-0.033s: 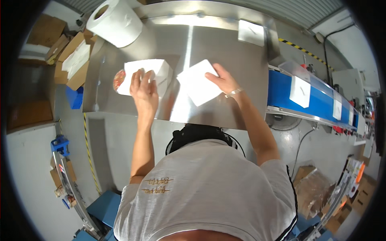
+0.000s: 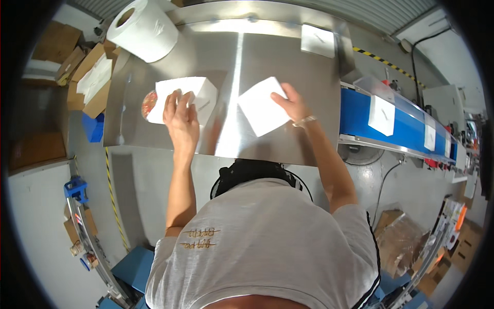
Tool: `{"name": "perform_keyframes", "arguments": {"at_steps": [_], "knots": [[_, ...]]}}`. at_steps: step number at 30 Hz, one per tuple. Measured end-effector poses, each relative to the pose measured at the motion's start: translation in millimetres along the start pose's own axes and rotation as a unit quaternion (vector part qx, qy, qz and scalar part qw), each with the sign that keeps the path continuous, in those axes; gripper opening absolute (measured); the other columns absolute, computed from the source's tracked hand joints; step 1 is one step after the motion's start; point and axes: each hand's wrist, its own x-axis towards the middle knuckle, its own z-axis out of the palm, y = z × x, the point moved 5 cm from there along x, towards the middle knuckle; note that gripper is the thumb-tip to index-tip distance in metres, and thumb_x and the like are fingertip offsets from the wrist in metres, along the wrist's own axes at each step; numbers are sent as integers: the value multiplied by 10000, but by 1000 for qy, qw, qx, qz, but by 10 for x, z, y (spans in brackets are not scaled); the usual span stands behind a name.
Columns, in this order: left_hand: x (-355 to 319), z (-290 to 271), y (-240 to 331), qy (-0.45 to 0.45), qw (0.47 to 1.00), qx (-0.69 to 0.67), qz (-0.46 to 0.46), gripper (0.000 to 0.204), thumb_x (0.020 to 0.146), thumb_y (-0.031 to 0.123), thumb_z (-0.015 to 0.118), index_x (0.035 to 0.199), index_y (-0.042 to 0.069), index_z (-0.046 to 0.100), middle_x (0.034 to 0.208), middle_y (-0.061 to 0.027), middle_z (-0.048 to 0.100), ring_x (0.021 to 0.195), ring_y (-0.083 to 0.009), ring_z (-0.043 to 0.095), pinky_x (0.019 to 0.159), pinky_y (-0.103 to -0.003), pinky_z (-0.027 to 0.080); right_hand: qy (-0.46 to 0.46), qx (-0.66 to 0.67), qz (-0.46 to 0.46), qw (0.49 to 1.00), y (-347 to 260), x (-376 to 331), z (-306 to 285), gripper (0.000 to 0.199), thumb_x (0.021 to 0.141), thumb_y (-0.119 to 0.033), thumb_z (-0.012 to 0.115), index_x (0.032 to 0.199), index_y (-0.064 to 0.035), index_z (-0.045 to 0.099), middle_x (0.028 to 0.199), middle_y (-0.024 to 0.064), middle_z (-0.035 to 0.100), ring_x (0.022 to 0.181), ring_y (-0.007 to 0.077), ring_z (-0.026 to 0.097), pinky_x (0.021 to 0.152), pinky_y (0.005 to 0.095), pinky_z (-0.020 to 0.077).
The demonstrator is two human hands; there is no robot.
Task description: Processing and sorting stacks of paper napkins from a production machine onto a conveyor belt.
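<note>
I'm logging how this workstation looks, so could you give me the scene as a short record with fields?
Left hand: fingers on a white block
Right hand: holding a white square piece, thumb on top
Left of block: red-patterned item, partly hidden
Work surface: metal table
Upper left: large white roll
Right side: blue conveyor belt bearing flat white pieces

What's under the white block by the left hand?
A reddish, rounded thing shows past the left edge of the white block; whether it runs beneath, I can't tell. The block's underside is hidden; the left hand covers part of its top.
</note>
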Motion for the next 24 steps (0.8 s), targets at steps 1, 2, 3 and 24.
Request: {"name": "perform_keyframes", "arguments": {"at_steps": [1, 2, 3, 24], "knots": [[-2, 2, 19, 0, 1000, 5, -6, 330, 793, -19, 621, 1115, 51, 645, 1255, -181, 543, 1224, -361, 458, 1014, -453, 358, 57, -110, 7, 992, 255, -29, -353, 339, 874, -299, 663, 1035, -15, 572, 892, 50, 591, 829, 118, 529, 739, 288, 448], [-8, 7, 17, 7, 1000, 9, 11, 333, 803, -24, 611, 1124, 58, 642, 1249, -179, 549, 1218, -363, 463, 1009, -458, 365, 132, -96, 28, 986, 493, -124, -663, 331, 872, -295, 667, 1025, -16, 579, 878, 41, 590, 803, 108, 521, 707, 272, 439], [-5, 14, 19, 5, 1000, 7, 13, 333, 803, -24, 611, 1124, 58, 642, 1249, -179, 549, 1218, -363, 463, 1009, -458, 365, 204, -81, 48, 974, 640, -225, -950, 323, 869, -292, 672, 1014, -16, 586, 865, 32, 590, 776, 98, 513, 676, 257, 431], [-32, 54, -15, 13, 999, -23, -19, 291, 729, -11, 636, 974, 139, 678, 1345, -171, 478, 1327, -378, 336, 1097, -516, 166, 242, -456, -142, 844, -164, -292, -1235, 332, 794, -219, 694, 1077, -61, 623, 1127, 141, 618, 1067, 339, 563, 922, 404, 449]]}}
